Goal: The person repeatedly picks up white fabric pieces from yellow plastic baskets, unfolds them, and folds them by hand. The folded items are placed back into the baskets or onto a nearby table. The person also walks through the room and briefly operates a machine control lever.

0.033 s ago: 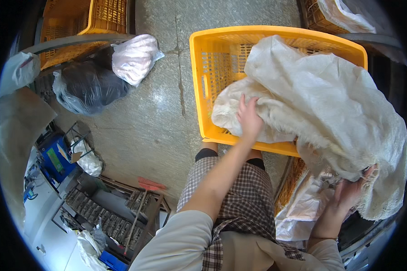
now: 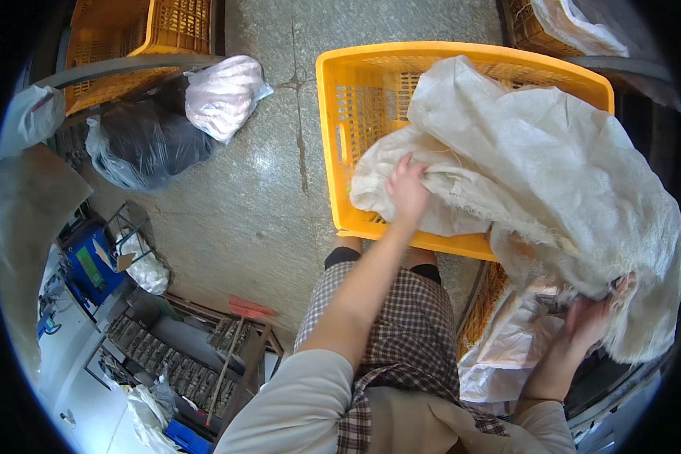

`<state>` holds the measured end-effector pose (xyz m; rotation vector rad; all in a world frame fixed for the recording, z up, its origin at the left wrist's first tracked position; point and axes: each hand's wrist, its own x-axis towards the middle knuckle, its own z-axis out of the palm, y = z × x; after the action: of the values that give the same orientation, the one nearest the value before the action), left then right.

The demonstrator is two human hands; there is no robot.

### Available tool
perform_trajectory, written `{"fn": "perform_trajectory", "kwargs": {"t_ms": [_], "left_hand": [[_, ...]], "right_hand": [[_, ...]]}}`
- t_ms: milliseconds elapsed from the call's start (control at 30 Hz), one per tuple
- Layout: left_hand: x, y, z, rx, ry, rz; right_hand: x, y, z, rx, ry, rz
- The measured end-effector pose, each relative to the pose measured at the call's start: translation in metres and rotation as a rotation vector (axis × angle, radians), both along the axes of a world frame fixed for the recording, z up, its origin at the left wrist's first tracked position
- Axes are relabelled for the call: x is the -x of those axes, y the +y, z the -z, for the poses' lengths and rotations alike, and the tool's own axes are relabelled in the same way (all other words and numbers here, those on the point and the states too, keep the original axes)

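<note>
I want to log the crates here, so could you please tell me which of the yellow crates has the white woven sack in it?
The yellow crate right before the person's knees; the white woven sack spills over its rim, held by both hands. The crate at upper left sits behind bagged bundles.

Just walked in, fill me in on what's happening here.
A person stands over a yellow plastic crate on the concrete floor, handling a big white woven sack draped across it. The left hand grips the sack's frayed edge over the crate; the right hand holds its lower end. Black and white filled bags sit nearby.
</note>
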<state>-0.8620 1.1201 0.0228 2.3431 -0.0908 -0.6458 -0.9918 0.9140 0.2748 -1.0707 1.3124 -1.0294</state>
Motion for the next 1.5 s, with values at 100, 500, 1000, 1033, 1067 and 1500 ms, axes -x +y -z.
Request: {"fn": "perform_trajectory", "kwargs": {"t_ms": [100, 500, 1000, 1033, 1067, 1500], "left_hand": [[-0.039, 0.054, 0.011, 0.109, 0.044, -0.018], [-0.226, 0.266, 0.006, -0.676, -0.314, 0.409], [-0.324, 0.103, 0.098, 0.603, 0.421, -0.438], [-0.309, 0.107, 0.109, 0.625, 0.612, -0.43], [-0.29, 0.115, 0.119, 0.622, 0.776, -0.415], [-0.164, 0.223, 0.082, 0.002, 0.002, -0.488]], "right_hand": [[0.028, -0.072, 0.033, 0.422, 0.839, -0.475], [0.031, -0.206, 0.067, 0.504, 1.041, -0.682], [-0.102, -0.349, 0.186, -0.111, 0.761, -0.662], [-0.096, -0.35, 0.191, -0.127, 0.75, -0.659], [-0.089, -0.349, 0.195, -0.136, 0.743, -0.654], [-0.041, -0.244, 0.121, 0.622, 0.665, -0.427]]}}
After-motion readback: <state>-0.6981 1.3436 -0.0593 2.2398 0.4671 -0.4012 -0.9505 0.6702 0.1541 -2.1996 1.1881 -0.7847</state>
